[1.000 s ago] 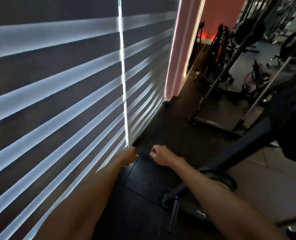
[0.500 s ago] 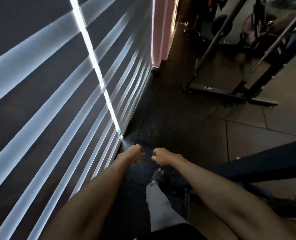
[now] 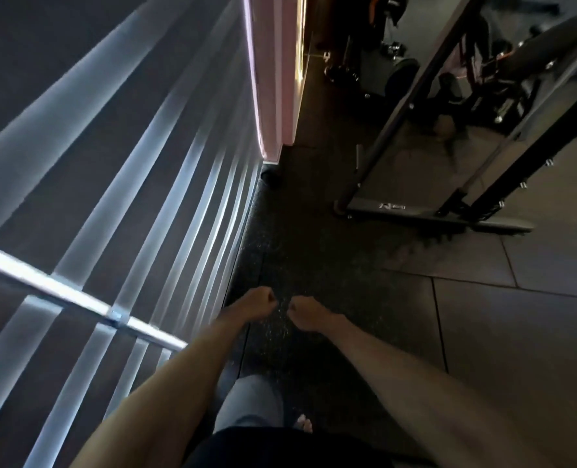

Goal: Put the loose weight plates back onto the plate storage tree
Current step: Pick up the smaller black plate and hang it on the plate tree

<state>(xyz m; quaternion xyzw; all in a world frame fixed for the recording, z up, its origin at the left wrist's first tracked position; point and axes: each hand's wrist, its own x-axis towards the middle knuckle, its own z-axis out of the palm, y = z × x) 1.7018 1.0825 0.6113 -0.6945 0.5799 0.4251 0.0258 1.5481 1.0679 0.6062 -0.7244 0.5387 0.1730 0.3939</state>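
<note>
My left hand [image 3: 258, 303] and my right hand [image 3: 305, 314] are stretched out in front of me over the dark rubber floor, close together but apart. Both are curled into fists with nothing in them. No loose weight plate shows near my hands. A dark round plate-like shape [image 3: 402, 76] stands far off among gym machines at the upper right, too dim to identify. No plate storage tree can be made out.
A wall of lit horizontal blinds [image 3: 111, 197] runs along my left. A pink-lit column [image 3: 277, 79] stands ahead. A black machine frame [image 3: 432, 211] rests on the floor at the right. My grey trouser leg [image 3: 250, 403] and bare foot [image 3: 304, 425] are below.
The view has tilted further down and moved forward along the blinds. The dark frame and green-rimmed plate at the lower right have left view. Both fists stay closed and close together.
</note>
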